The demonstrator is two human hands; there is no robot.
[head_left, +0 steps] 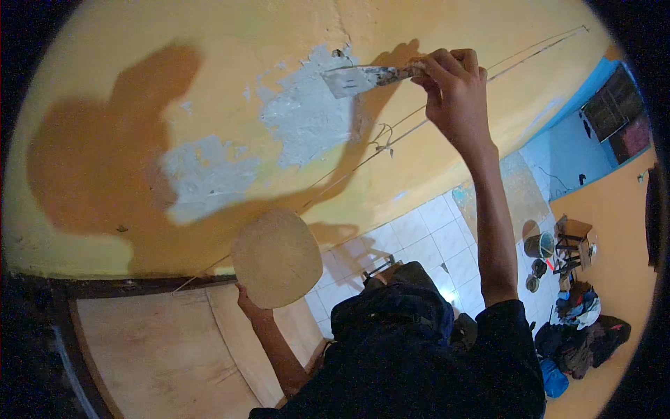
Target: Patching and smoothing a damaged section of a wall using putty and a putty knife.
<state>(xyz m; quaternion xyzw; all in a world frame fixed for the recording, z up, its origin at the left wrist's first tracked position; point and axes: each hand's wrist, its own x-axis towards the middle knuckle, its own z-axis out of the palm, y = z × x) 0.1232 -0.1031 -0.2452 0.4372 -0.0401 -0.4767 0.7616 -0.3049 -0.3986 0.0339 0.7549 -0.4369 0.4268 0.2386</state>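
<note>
High on the yellow wall (pixel 391 42), my right hand (pixel 457 94) is closed around the handle of a putty knife (pixel 349 82). The knife's flat, smeared blade lies over a ragged grey-white patch (pixel 303 115), below a small hole; whether it touches the wall is hard to tell. A second pale patch (pixel 209 178) shows lower to the left. My left hand (pixel 254 309) grips a round, flat tan board (pixel 277 258) at its lower edge, with most fingers hidden behind it. No putty can be made out on the board's visible face.
Thin cables (pixel 380 150) run along the wall under the knife. A wooden panel (pixel 153 342) in a dark frame stands at lower left. On the tiled floor (pixel 419 230) to the right are a bucket (pixel 539 244), a wooden chair (pixel 576 244) and a heap of clothes (pixel 579 346).
</note>
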